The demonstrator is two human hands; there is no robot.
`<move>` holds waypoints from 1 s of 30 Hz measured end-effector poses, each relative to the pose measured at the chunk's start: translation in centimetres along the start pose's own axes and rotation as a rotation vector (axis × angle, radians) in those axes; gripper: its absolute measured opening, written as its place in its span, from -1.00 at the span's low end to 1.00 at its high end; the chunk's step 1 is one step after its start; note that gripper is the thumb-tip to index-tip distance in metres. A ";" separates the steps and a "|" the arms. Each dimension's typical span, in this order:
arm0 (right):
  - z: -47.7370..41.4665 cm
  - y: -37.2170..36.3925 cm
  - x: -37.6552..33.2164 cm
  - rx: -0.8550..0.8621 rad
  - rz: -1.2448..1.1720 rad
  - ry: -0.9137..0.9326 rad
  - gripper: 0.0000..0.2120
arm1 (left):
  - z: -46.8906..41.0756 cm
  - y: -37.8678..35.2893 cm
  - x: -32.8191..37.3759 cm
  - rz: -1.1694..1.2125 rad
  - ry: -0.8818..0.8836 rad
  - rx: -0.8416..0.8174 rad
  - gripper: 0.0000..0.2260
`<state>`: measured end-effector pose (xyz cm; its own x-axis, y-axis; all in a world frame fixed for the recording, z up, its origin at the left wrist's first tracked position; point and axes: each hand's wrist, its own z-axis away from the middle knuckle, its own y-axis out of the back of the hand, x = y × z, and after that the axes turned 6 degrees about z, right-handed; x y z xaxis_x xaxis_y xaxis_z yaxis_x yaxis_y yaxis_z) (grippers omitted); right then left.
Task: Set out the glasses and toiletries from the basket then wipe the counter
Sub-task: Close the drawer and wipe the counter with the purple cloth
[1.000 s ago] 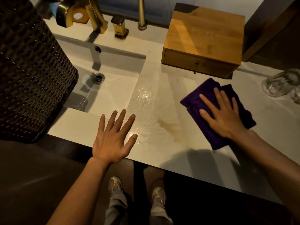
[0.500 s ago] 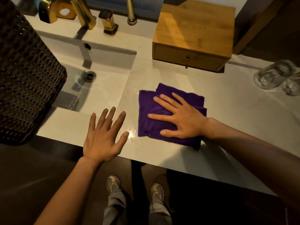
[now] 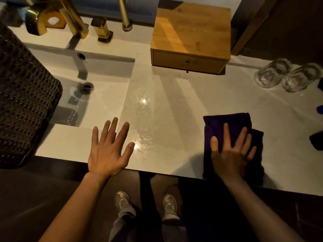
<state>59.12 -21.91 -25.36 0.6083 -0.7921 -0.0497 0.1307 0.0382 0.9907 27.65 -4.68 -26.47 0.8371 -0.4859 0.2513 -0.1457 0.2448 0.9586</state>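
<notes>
My right hand [image 3: 232,151] lies flat, fingers spread, pressing a folded purple cloth [image 3: 229,121] onto the white counter [image 3: 183,105] near its front edge. My left hand [image 3: 108,147] rests flat and open on the counter by the sink's front right corner, holding nothing. A wet, shiny patch [image 3: 141,109] spreads between the two hands. Two clear glasses [image 3: 271,74] [image 3: 300,78] lie on their sides at the far right. The dark woven basket [image 3: 24,95] stands at the left, over the sink's edge.
A white sink [image 3: 97,95] with a brass tap [image 3: 73,20] lies at the left. A wooden drawer box [image 3: 190,35] sits at the back. Dark and blue objects [image 3: 317,138] poke in at the right edge. My feet show below the counter's front edge.
My right hand has slid the purple cloth from the middle of the counter to the right, after sweeping it left before that. The brownish stain seen earlier no longer shows. My left hand has stayed put.
</notes>
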 end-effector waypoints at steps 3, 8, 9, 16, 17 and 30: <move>2.8 -1.0 -5.7 -0.018 -0.019 -0.039 -0.34 | 0.0 0.1 0.1 0.012 0.002 0.002 -0.39; 0.1 -1.1 -15.9 0.010 -0.061 -0.012 -0.36 | -0.1 0.1 -0.3 0.018 0.006 -0.004 -0.36; -1.4 -1.1 -17.7 -0.041 -0.046 0.011 -0.33 | -0.1 0.0 -0.4 0.018 0.003 0.001 -0.35; -7.6 -0.8 -24.5 -0.076 0.152 0.794 -0.35 | 0.0 -0.6 -1.0 0.003 -0.038 0.109 -0.23; -6.9 -0.9 -23.9 -0.068 0.176 0.936 -0.36 | 0.0 -0.5 -1.1 0.008 -0.046 0.118 -0.20; -8.3 2.0 2.8 -0.095 0.154 0.298 -0.30 | 0.1 0.6 -0.4 -0.002 -0.089 0.036 -0.14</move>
<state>67.61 -18.99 -24.58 0.8266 -0.5605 0.0504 0.0836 0.2110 0.9739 27.20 -4.49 -25.99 0.7875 -0.5591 0.2592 -0.1645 0.2147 0.9627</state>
